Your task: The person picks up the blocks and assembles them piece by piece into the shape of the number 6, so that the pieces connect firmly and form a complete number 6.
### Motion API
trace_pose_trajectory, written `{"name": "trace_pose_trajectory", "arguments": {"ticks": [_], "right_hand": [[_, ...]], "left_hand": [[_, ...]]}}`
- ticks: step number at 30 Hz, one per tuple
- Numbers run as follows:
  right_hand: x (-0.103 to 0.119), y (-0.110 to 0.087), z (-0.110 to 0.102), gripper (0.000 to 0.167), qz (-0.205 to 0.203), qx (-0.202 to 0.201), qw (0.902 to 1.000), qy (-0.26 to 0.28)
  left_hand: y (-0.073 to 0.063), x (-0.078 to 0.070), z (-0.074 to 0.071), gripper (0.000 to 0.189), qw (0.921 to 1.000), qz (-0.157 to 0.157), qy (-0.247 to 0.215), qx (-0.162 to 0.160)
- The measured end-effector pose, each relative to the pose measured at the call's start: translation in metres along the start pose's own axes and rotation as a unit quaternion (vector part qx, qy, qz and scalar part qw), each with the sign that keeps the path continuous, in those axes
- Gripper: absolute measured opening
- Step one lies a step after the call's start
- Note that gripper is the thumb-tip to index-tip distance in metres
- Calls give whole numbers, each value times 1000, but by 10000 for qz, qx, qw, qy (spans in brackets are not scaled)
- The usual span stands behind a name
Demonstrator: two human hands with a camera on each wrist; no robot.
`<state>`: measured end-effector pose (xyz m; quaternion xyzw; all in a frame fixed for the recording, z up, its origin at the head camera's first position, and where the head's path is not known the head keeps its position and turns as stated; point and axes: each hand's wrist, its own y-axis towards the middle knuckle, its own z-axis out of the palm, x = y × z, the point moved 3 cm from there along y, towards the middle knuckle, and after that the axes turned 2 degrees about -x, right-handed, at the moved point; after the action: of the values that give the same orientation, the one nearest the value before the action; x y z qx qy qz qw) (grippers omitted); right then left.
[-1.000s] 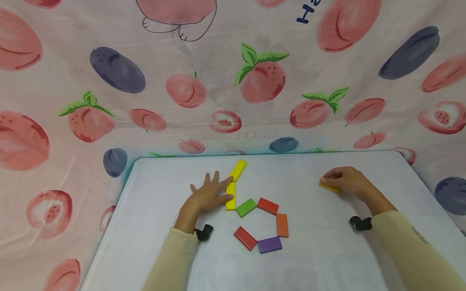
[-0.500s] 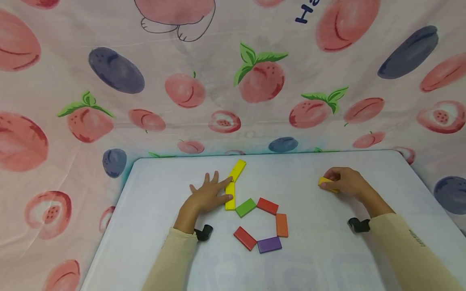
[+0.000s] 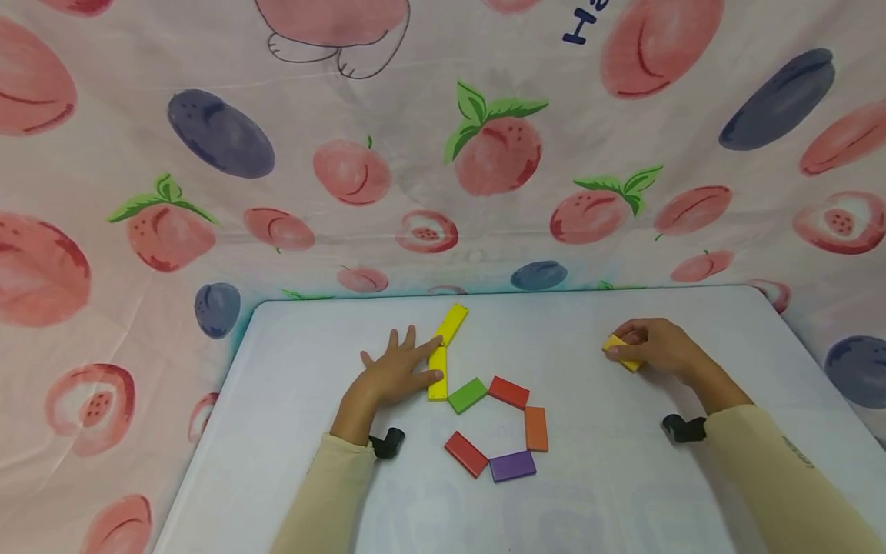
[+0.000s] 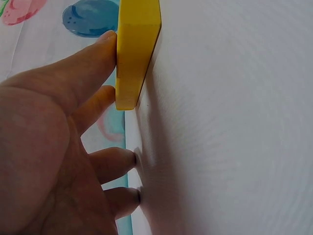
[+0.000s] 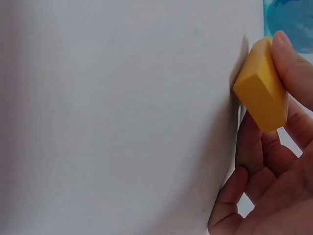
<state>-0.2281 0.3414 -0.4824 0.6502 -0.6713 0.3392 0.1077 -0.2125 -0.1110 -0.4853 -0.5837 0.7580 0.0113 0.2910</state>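
Observation:
My left hand (image 3: 391, 373) lies spread at the left of two yellow blocks. Its thumb and index finger touch the nearer yellow block (image 3: 438, 389), which meets the farther, slanted yellow block (image 3: 454, 322) end to end. In the left wrist view those fingertips rest on the nearer block's side (image 4: 138, 54). Over at the right, my right hand (image 3: 661, 345) pinches another yellow block (image 5: 264, 93) between thumb and fingers. That block is tilted close over the white table, and part of it is hidden by the thumb.
On the white table (image 3: 588, 492), an open ring of blocks curves on from the nearer yellow one: green (image 3: 467, 395), red (image 3: 508, 392), orange (image 3: 536, 428), purple (image 3: 512, 466) and a second red block (image 3: 467, 454). A fruit-print cloth (image 3: 484, 261) hangs behind the table.
The yellow block in my right hand has turned and tipped between the fingers, with the hand almost in place. My left hand and the laid blocks stay put.

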Motion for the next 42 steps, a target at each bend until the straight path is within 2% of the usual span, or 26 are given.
{"name": "trace_pose_trajectory", "arguments": {"ticks": [9,14,26,36,42], "right_hand": [[13,-8,12,66,-41,119,9986,516],[26,-12,19,63,-166,227,9968,749],[57,-18,46,58,-59,635,9906,1213],[89,-26,66,54,-277,984,9810,1647],[106,-32,79,54,-364,1312,9688,2071]], "left_hand": [[1,1,1,67,10000,-4,-7,-6],[0,1,0,67,10000,5,-12,5],[0,-1,0,66,10000,6,-5,-22],[0,1,1,66,10000,35,11,-38],[0,1,0,66,10000,3,39,-33]]}}
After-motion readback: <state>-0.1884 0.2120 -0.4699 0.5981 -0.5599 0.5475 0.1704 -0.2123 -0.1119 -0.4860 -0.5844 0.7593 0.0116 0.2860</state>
